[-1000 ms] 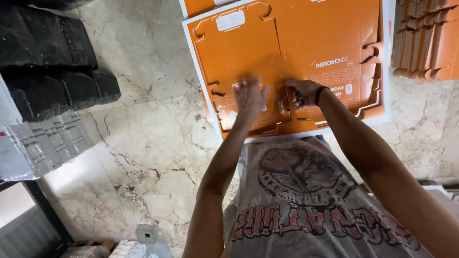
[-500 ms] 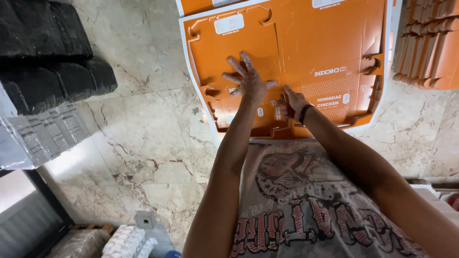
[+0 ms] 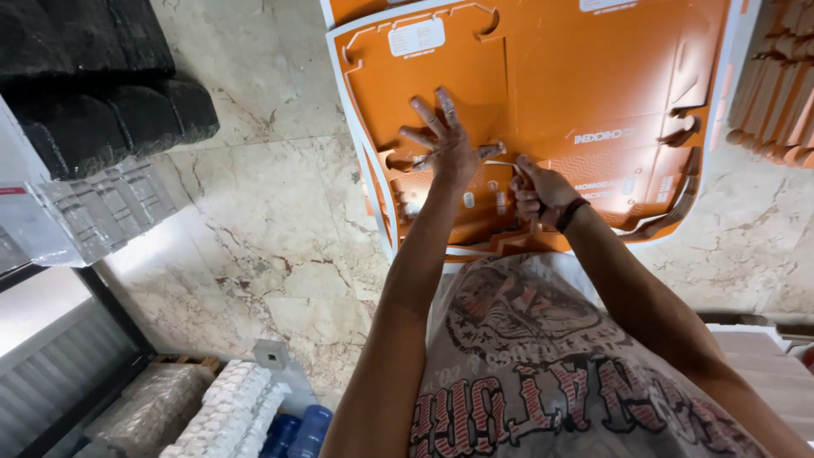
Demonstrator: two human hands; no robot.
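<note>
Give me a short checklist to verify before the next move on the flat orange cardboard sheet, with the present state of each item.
1. Left hand spread flat on the flat orange die-cut cardboard sheet: ok.
2. Right hand closed at a cut edge near the sheet's middle: ok; what it pinches, cannot tell.
3. Sheet lies flat on the stack of the same sheets: ok.
4. Sheet free of tears: cannot tell.
5. Pale marble floor beside the stack free for stepping: ok.

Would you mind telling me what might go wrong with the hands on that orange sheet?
The left hand is spread flat on the die-cut orange sheet while the right hand grips a thin part near its lower edge; that narrow tab might tear or crease. The sheet's cut edges could nick fingers.
</note>
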